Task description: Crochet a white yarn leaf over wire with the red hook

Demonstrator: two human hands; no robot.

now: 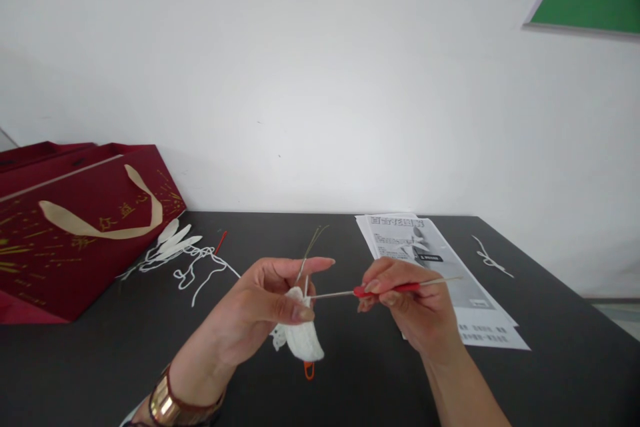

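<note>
My left hand (260,310) pinches a small white crocheted piece (303,337) between thumb and fingers, with the index finger stretched out above it. An orange stitch marker (309,369) hangs from the piece's lower end. My right hand (410,307) is closed on a red-handled crochet hook (385,289), whose metal tip points left into the top of the white piece. A thin strand of white yarn rises from the piece toward my left index finger.
A dark red gift bag (75,227) with a beige ribbon handle lies at the left. Finished white crocheted petals and loose yarn (185,255) lie beside it. Printed instruction sheets (435,267) lie right of centre, with a yarn scrap (493,259) further right. Thin green wires (315,240) lie behind my hands.
</note>
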